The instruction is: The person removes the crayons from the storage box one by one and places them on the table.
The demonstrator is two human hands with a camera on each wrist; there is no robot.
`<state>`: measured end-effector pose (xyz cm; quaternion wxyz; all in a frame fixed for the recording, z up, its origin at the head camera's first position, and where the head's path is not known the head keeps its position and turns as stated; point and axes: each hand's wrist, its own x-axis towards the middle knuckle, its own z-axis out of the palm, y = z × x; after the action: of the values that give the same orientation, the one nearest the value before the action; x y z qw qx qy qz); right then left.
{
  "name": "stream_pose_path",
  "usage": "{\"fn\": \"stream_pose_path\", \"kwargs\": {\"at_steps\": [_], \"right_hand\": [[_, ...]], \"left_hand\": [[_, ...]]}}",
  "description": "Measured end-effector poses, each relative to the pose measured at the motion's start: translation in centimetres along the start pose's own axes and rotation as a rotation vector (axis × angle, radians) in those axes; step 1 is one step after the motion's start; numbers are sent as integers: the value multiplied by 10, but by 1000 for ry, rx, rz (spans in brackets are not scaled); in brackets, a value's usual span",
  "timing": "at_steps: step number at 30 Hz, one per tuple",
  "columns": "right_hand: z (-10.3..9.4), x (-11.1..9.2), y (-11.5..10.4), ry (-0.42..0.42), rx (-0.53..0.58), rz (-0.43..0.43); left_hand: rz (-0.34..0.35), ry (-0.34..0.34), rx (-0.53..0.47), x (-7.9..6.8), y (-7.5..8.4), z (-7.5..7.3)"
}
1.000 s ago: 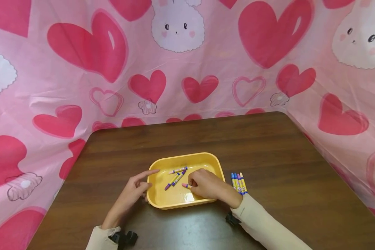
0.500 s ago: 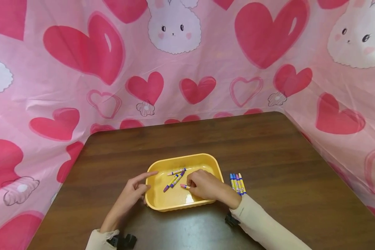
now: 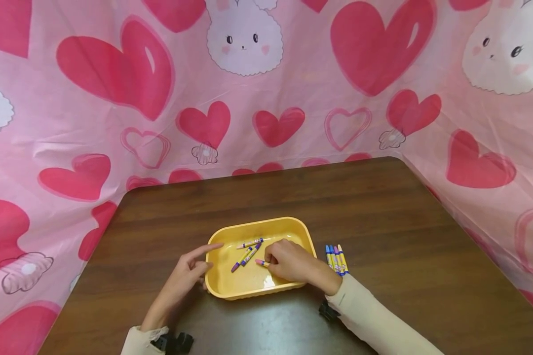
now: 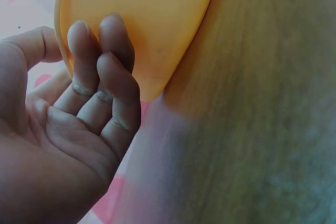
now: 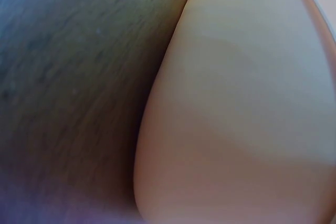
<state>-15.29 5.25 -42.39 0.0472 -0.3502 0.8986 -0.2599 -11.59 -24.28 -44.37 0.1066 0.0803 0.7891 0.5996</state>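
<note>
A yellow plastic tray (image 3: 222, 293) stands on the brown table in the head view. At its left end, my left hand (image 3: 184, 276) grips the rim, index finger and thumb reaching over the edge. In the left wrist view, the curled fingers (image 4: 118, 85) of that hand lie along the tray's outer wall. Inside the tray, my right hand (image 3: 289, 261) pinches a pink crayon (image 3: 262, 263) low over the floor; its fingertips are hidden behind the hand. To the left lie a pale pink crayon (image 3: 250, 243), a violet crayon (image 3: 251, 254) and a purple crayon (image 3: 241, 260).
Right of the tray, several crayons (image 3: 336, 260) lie side by side on the table (image 3: 382, 207). A pink heart-patterned cloth (image 3: 266, 88) hangs behind and around the table. The right wrist view is mostly filled by the tray's outer wall (image 5: 236, 103).
The head view shifts slightly, so the scene sits a little further left. Both hands, the tray and the crayons keep their places relative to each other.
</note>
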Motion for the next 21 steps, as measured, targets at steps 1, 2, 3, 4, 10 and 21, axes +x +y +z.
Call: {"fn": "stream_pose_path", "kwargs": {"at_steps": [1,2,3,4,10,21], "right_hand": [[0,0,0,1,-1,-2],[0,0,0,3,-1,-5],[0,0,0,5,-4,-10],[0,0,1,6,-6,-13],[-1,0,0,9,-5,-23],[2,2,-1,32,-2,5]], "left_hand": [[-4,3,2,0,0,0],[-9,6,3,0,0,0],[-14,10,4,0,0,0],[-14,9,9,0,0,1],[-15,8,6,0,0,1],[3,-2,-7,-1,-1,-1]]}}
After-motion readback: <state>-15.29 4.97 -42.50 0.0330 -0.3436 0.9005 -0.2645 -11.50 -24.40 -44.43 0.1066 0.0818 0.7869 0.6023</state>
